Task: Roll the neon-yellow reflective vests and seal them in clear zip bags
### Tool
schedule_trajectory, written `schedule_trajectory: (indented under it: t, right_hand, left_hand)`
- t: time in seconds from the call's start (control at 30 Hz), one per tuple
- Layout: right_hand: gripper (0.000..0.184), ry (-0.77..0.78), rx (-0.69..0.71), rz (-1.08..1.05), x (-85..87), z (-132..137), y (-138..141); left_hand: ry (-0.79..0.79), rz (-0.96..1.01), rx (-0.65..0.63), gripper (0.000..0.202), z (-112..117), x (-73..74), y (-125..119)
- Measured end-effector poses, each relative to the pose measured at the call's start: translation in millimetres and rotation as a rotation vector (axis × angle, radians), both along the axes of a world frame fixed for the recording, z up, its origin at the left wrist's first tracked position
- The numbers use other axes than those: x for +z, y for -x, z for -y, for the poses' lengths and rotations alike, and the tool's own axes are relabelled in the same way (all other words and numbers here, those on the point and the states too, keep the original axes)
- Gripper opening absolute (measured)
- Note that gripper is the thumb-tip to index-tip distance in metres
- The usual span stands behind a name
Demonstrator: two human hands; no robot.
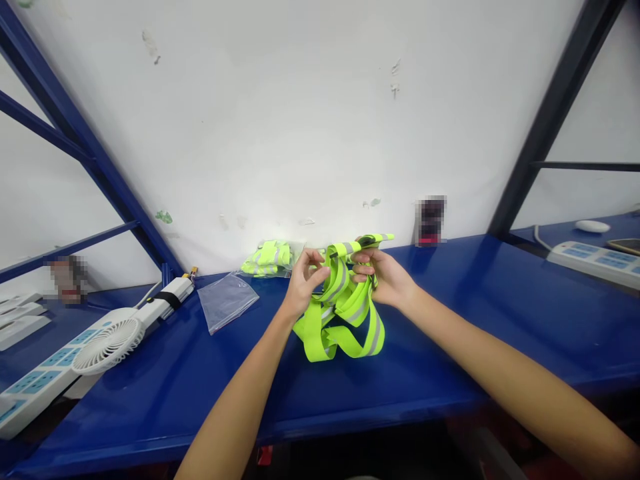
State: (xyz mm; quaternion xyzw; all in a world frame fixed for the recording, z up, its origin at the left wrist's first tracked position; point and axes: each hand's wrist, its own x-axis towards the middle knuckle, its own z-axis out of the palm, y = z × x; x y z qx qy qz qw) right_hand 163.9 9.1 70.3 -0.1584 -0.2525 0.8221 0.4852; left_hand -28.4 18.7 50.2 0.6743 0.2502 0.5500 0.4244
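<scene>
A neon yellow-green reflective harness (357, 310), made of straps with grey stripes and black fittings, hangs in loops over the blue table. My right hand (383, 273) grips the bunched upper straps near a black fitting. On the other side, my left hand (306, 279) is closed with thumb and fingers at the edge of a strap loop. The lower loops droop toward the tabletop; whether they rest on it I cannot tell. Behind my left hand lies a clear bag with folded yellow-green straps (270, 257). Left of it is a flat clear zip bag (227, 301).
A long white power strip (47, 370) with a small white fan (110, 347) lies along the left side of the blue table (450, 333). Another power strip (595, 260) is at the right. Metal posts (545, 120) stand on both sides, and a white wall closes the back.
</scene>
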Motion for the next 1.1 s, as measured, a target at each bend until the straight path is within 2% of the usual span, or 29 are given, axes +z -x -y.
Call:
schedule_trajectory:
  t: [0.03, 0.1, 0.2, 0.27, 0.3, 0.43, 0.53, 0.6, 0.73, 0.83, 0.9, 1.0, 1.1]
  right_hand:
    - [0.026, -0.01, -0.021, 0.019, 3.6, 1.2, -1.2]
    - [0.022, -0.06, -0.077, 0.036, 10.0, 4.0, -3.0]
    - [0.013, -0.167, -0.17, 0.007, 16.0, 7.9, -2.6]
    - [0.014, -0.191, -0.219, -0.005, 18.1, 9.3, -1.3]
    - [0.015, -0.184, -0.235, 0.001, 19.0, 9.4, -0.7]
    - [0.017, -0.163, -0.301, 0.0, 21.5, 7.8, -1.4]
    - [0.016, -0.163, -0.302, -0.031, 22.3, 6.0, -3.8]
    - [0.015, -0.161, -0.293, -0.063, 22.5, 5.6, -5.0]
    - [0.012, -0.151, -0.263, -0.141, 23.9, 8.9, -6.0]
    - [0.01, -0.168, -0.241, -0.183, 26.6, 13.8, -6.8]
    - [0.012, -0.167, -0.238, -0.208, 28.4, 16.6, -7.2]
    - [0.01, -0.136, -0.23, -0.215, 28.3, 19.4, -5.4]
    - [0.007, -0.097, -0.207, -0.177, 24.5, 20.9, 0.2]
  left_hand:
    - [-0.111, -0.075, 0.091, 0.038, 4.5, 4.6, -4.9]
    - [-0.223, -0.242, 0.233, 0.036, 14.1, 13.8, -15.3]
    - [-0.242, -0.409, 0.425, 0.017, 22.7, 22.7, -27.2]
    - [-0.23, -0.418, 0.452, 0.005, 22.2, 24.0, -29.9]
    - [-0.214, -0.405, 0.434, 0.003, 20.6, 23.7, -29.7]
    - [-0.104, -0.372, 0.296, 0.021, 15.4, 22.6, -26.1]
    - [-0.001, -0.284, 0.251, 0.018, 18.7, 26.3, -28.0]
    - [0.116, -0.128, 0.184, 0.02, 23.3, 30.3, -31.4]
    - [0.369, 0.326, -0.074, 0.032, 29.2, 35.3, -35.3]
    - [0.349, 0.527, -0.087, 0.031, 28.7, 33.3, -32.7]
    - [0.28, 0.485, -0.114, 0.044, 27.4, 29.9, -29.2]
    - [0.212, 0.235, -0.192, 0.067, 25.3, 24.7, -23.9]
    - [0.148, 0.011, -0.156, 0.083, 22.9, 21.8, -20.8]
